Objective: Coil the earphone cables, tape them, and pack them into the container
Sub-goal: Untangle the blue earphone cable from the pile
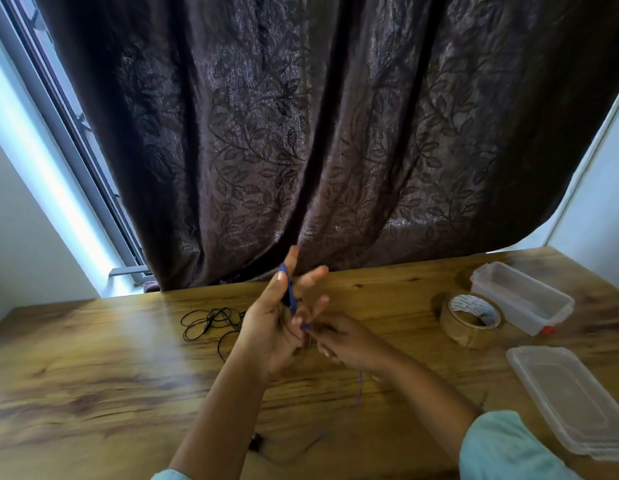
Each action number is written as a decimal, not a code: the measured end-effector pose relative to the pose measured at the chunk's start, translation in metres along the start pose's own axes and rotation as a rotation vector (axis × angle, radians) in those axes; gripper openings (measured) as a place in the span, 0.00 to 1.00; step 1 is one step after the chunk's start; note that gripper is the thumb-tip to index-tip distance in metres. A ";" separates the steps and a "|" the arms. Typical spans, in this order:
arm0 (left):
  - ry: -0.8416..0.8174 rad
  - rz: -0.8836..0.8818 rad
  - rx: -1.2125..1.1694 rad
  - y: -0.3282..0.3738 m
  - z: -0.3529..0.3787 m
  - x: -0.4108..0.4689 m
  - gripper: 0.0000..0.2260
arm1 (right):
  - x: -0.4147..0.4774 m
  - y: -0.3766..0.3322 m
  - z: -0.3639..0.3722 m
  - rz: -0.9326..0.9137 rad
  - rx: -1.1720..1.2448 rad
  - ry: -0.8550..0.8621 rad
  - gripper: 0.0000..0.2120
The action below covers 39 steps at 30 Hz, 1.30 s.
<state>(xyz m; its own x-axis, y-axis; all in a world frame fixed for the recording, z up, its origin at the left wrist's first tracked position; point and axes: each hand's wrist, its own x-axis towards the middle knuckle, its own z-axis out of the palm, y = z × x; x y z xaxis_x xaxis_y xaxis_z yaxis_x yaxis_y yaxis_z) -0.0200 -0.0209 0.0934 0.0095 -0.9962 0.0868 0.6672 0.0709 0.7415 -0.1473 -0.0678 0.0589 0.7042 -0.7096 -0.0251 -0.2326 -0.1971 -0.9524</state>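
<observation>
Pinching thin blue cable (292,299), the right hand (339,337) meets loops thumb-clamped on left hand (275,323).

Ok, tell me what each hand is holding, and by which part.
The blue earphone cable: its loops wrap the spread fingers of the left hand, thumb pinning them; the right hand pinches the loose run just below the loops.

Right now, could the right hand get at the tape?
Probably yes: the tape lies on the table right of the right hand, with nothing between. But that hand pinches the blue cable, so it must let go first.
</observation>
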 end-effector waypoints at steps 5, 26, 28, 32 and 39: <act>0.170 0.096 0.367 0.001 -0.026 0.011 0.21 | -0.013 -0.005 -0.002 0.054 -0.244 -0.181 0.11; -0.146 -0.288 0.192 -0.005 -0.006 -0.017 0.21 | 0.017 -0.018 -0.055 -0.291 -0.083 0.239 0.05; -0.106 -0.219 0.040 -0.005 -0.005 -0.017 0.21 | 0.020 -0.010 -0.047 -0.292 -0.035 0.240 0.05; 0.023 -0.038 -0.051 -0.006 0.001 -0.012 0.19 | 0.022 0.005 -0.027 -0.217 -0.037 0.225 0.09; 0.189 0.201 0.052 0.011 -0.012 0.008 0.20 | 0.002 0.015 0.005 -0.084 -0.213 -0.028 0.12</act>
<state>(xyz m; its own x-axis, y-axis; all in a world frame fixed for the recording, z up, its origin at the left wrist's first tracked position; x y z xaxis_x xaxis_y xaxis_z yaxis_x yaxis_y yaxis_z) -0.0034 -0.0287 0.0945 0.2797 -0.9534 0.1131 0.5987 0.2653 0.7558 -0.1459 -0.0692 0.0427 0.7449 -0.6659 0.0405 -0.3062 -0.3952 -0.8661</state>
